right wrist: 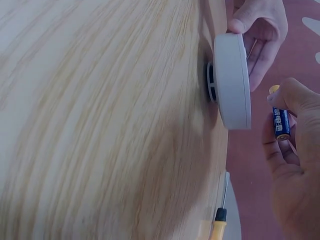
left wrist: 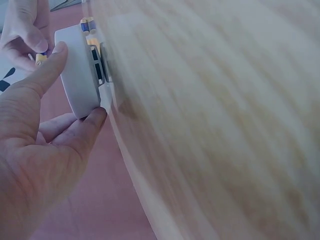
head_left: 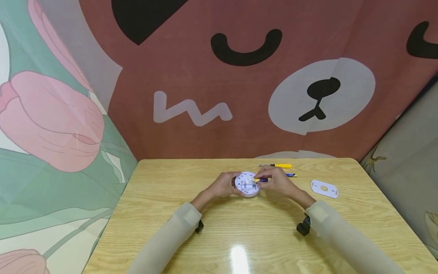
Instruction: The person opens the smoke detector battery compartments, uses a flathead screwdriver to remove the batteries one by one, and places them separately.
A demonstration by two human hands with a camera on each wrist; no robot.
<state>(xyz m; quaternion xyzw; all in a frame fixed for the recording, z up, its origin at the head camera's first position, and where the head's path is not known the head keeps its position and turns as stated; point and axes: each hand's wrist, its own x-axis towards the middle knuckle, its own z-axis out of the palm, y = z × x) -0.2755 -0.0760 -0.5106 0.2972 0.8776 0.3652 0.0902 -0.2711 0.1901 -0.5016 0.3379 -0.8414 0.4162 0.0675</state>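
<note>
A round white smoke detector (head_left: 241, 182) is held by its rim in my left hand (head_left: 221, 185), its open back with the battery compartment turned up. In the left wrist view the thumb lies along one side of the white casing (left wrist: 77, 70) and fingers curl under the other. Its vented side faces the tabletop, close over it. My right hand (head_left: 278, 180) pinches a blue-and-yellow AA battery (right wrist: 281, 124) between thumb and fingers. That hand is at the detector's right edge, with the battery over the compartment side in the head view.
Behind the right hand lie more blue-and-yellow batteries (head_left: 291, 175), partly hidden by it. A screwdriver with a yellow handle (head_left: 283, 166) lies near the far table edge. To the right is a flat white mounting plate (head_left: 332, 190) with a central hole. A printed curtain (head_left: 191, 140) stands behind the table.
</note>
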